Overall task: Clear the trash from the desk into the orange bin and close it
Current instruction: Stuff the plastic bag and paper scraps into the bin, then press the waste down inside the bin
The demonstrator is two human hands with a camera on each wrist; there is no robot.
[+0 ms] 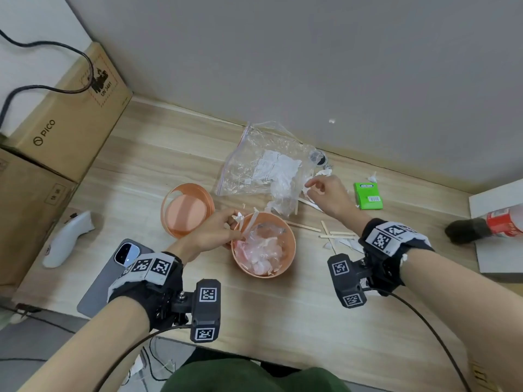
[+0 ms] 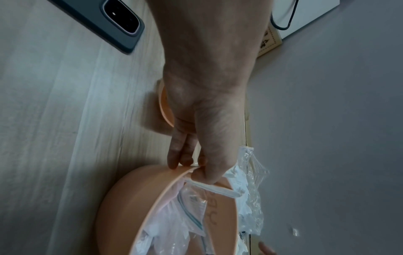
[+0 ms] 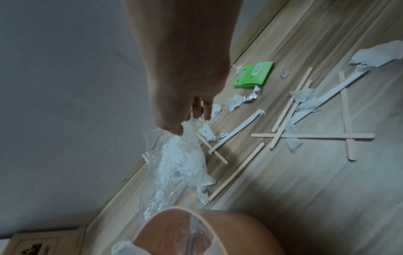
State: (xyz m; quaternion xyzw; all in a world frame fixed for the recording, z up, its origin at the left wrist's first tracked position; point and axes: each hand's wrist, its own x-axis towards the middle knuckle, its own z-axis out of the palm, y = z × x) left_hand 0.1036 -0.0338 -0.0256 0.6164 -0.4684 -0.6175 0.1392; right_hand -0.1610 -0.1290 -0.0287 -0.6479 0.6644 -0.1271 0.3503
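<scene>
The orange bin (image 1: 288,260) stands open in the middle of the desk, stuffed with crumpled plastic and paper. Its lid (image 1: 186,209) lies upside down just behind it to the left. My left hand (image 1: 236,226) is at the bin's near-left rim (image 2: 152,203) and pinches a white paper strip (image 2: 214,189) that reaches into the bin. Behind the bin, my right hand (image 1: 310,185) pinches the right edge of a clear zip bag (image 1: 254,162) with white tissue inside (image 3: 181,163). Wooden sticks (image 3: 311,136), paper scraps (image 3: 235,102) and a green packet (image 1: 368,196) lie to the right.
A phone (image 1: 113,275) lies at the left front edge, with a white controller (image 1: 68,239) beyond it. Cardboard boxes (image 1: 65,114) line the left side. A red-labelled bottle (image 1: 501,222) lies on a white board at the right. The grey wall runs along the back.
</scene>
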